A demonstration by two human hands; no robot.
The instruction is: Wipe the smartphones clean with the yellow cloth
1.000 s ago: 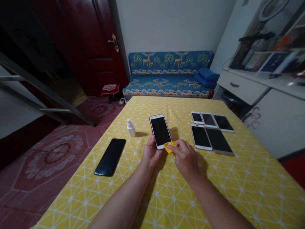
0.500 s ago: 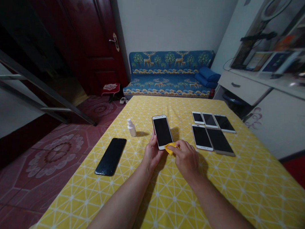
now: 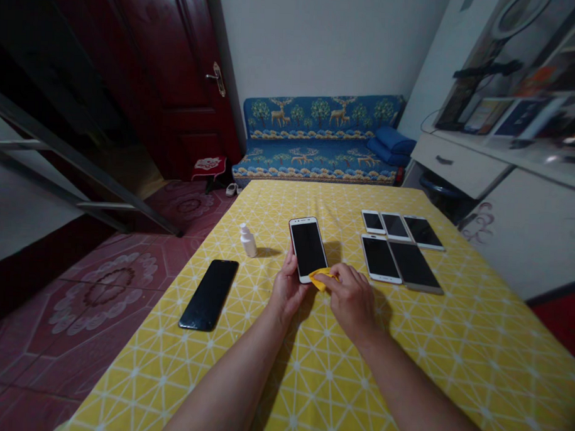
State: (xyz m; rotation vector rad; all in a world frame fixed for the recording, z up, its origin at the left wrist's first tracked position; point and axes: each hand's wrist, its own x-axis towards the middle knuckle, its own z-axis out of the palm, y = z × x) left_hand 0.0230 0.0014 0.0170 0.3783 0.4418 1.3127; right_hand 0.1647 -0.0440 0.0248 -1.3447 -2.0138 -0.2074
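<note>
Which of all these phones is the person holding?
The white-framed phone in the left hand, raised off the table, with a yellow cloth held to its lower corner by the right hand. All the other phones lie flat on the tablecloth.

White-framed smartphone [image 3: 308, 249], black screen up, yellow cloth [image 3: 320, 280] at its lower edge

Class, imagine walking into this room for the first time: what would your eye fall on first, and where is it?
The hands catch the eye first: mid-table on the yellow tablecloth, the left hand holds up a white-framed phone while the right hand pinches a yellow cloth at its lower edge. Next come five phones in two rows on the right, then a dark phone on the left near a small white bottle.
</note>
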